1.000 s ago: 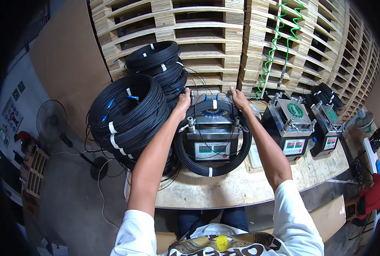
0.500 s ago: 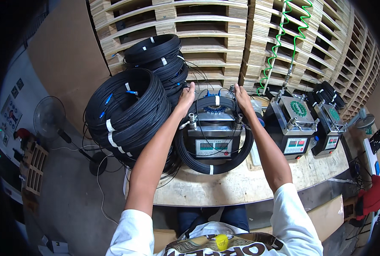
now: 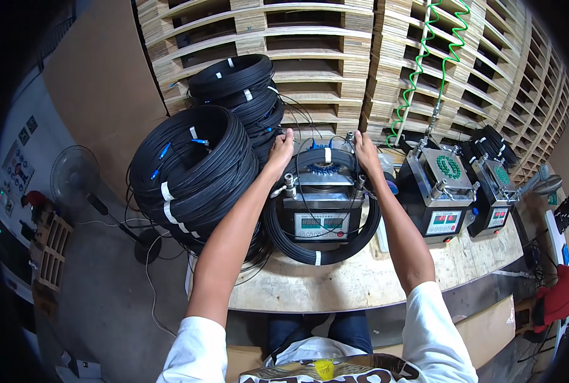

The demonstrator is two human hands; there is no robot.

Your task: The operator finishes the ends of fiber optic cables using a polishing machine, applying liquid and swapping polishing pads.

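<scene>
A coil of black cable [image 3: 318,257] hangs round the front of a polishing-type machine [image 3: 321,207] with a metal top and a digital panel. A white-tied black cable section [image 3: 327,155] arches over its top, between rows of blue connectors [image 3: 323,169]. At the machine's far left corner, my left hand [image 3: 282,152] is closed, thumb up, fingers curled out of sight. My right hand [image 3: 366,153] is closed likewise at the far right corner, beside a metal clamp post [image 3: 349,136]. What either hand grips is hidden. Front clamp posts [image 3: 290,184] stand between my forearms.
Stacked black cable coils [image 3: 192,172] with blue connector ends crowd the left, more [image 3: 233,76] behind. Two similar machines [image 3: 447,169] with green-dotted plates stand to the right. Wooden pallets [image 3: 303,45] rise behind the table [image 3: 310,287]. Green spiral hoses [image 3: 414,76] hang there.
Both hands stay by the machine's far corners and have shifted only slightly. The whole view has moved a little, so everything sits slightly lower in the picture.
</scene>
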